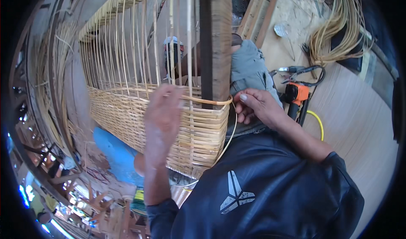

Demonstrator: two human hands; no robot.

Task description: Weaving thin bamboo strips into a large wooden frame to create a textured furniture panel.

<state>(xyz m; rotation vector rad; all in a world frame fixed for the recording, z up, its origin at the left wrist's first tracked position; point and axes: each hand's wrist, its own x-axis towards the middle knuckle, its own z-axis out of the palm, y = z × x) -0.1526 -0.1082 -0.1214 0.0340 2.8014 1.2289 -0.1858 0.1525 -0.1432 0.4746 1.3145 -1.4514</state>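
Half-woven pale rattan basket [160,120], bare upright stakes above. Your right hand [256,105] pinches loose cane strand [211,101]; your left hand [163,112] blurred, grip unclear. Basket top cut off.

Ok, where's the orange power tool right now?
In the head view the orange power tool lies on the wooden floor at the right, just beyond the right hand, beside a yellow hose and below the rattan bundle.

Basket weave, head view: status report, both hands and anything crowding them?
Left hand on woven basket wall. Right hand pinching rattan strand at the corner. Dark wooden post stands between the hands.
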